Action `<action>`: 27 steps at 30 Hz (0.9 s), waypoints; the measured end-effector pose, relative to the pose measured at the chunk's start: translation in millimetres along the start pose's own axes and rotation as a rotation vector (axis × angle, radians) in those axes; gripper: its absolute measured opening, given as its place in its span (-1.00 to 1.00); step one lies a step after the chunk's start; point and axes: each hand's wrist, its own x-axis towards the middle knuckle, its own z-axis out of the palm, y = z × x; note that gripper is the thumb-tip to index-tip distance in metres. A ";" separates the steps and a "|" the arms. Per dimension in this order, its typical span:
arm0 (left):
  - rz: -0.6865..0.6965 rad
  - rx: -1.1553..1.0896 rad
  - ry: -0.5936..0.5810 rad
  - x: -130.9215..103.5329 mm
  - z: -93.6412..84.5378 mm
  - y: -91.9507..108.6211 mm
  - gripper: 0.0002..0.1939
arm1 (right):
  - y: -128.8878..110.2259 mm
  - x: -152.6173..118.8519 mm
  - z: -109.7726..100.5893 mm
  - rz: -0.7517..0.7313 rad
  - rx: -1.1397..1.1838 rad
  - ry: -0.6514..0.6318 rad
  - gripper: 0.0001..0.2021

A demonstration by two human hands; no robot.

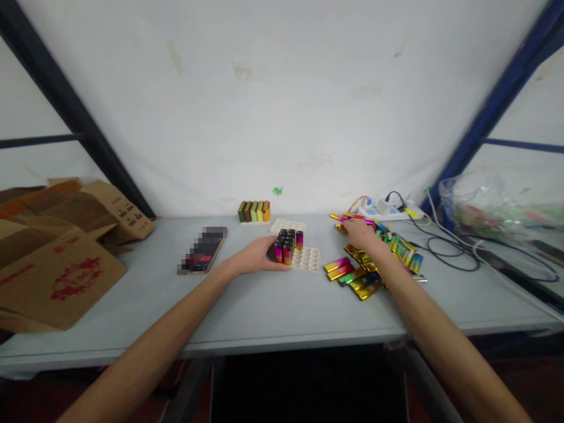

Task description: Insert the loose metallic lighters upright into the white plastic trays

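A white tray with round holes [311,259] lies at the middle of the table, several dark-topped, pink and red cylinders [287,247] standing upright in its left part. Around the left side of these cylinders curves my left hand [258,255], thumb and fingers apart, touching the group's edge. My right hand [359,233] reaches into the back of a pile of shiny metallic coloured pieces [363,284] to the right; its fingertips are closed together at a small piece that is hard to make out.
Behind are another white tray [288,227] and a block of green, yellow and orange cylinders [254,212]. A phone [205,251] and cardboard boxes [61,276] lie left. A power strip [388,210] and black cables [453,268] lie right.
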 end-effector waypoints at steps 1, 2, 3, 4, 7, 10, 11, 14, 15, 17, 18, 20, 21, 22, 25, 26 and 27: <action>-0.004 -0.003 -0.001 -0.2 0.0 0.3 -0.22 | -1.9 1.2 -2.0 0.005 0.019 0.002 -0.63; -0.007 -0.005 -0.002 -0.4 0.0 0.6 -0.22 | -4.3 2.5 -4.7 0.012 0.039 0.004 -0.66; -0.007 -0.008 -0.003 -0.5 0.0 0.8 -0.22 | -6.9 3.6 -7.6 0.015 0.058 0.005 -0.69; -0.004 -0.012 -0.002 -0.6 0.1 0.9 -0.22 | -9.5 4.6 -10.6 0.007 0.070 0.007 -0.73; 0.016 -0.023 0.008 -0.7 0.4 0.0 -0.21 | -17.1 5.5 -17.8 -0.047 0.097 0.009 -0.82; 0.027 -0.022 0.008 -0.4 0.8 -1.8 -0.21 | -25.1 4.0 -21.6 -0.106 0.154 0.044 -0.82; 0.025 -0.019 0.003 -0.3 0.8 -2.3 -0.20 | -28.2 2.9 -22.5 -0.118 0.171 0.057 -0.83; 0.019 -0.011 -0.009 0.1 1.0 -3.0 -0.20 | -38.6 -1.7 -26.6 -0.127 0.215 0.089 -0.85; 0.020 -0.012 -0.008 0.1 1.0 -2.9 -0.19 | -42.4 -3.6 -28.7 -0.120 0.247 0.102 -0.84; 0.025 -0.013 -0.002 0.2 1.1 -2.5 -0.17 | -50.2 -7.6 -34.0 -0.111 0.359 0.130 -0.79; 0.026 -0.010 0.000 0.2 1.2 -2.2 -0.17 | -54.3 -9.6 -37.0 -0.115 0.427 0.140 -0.76; 0.014 0.002 0.000 0.1 1.1 -1.3 -0.18 | -62.6 -12.9 -42.9 -0.149 0.539 0.177 -0.72; 0.007 0.008 0.000 -0.1 1.0 -0.8 -0.18 | -66.7 -14.3 -45.5 -0.175 0.578 0.206 -0.71; 0.005 0.010 0.002 -0.2 1.0 -0.5 -0.18 | -70.6 -15.5 -47.6 -0.196 0.611 0.241 -0.71; 0.029 -0.004 0.007 -0.4 1.1 -0.5 -0.16 | -79.9 -17.0 -50.0 -0.189 0.739 0.336 -0.71; 0.039 -0.011 0.009 -0.4 1.4 -0.9 -0.16 | -82.0 -16.7 -49.3 -0.169 0.797 0.351 -0.70; 0.044 -0.015 0.011 -0.3 1.7 -1.4 -0.16 | -83.5 -15.9 -48.0 -0.147 0.850 0.359 -0.67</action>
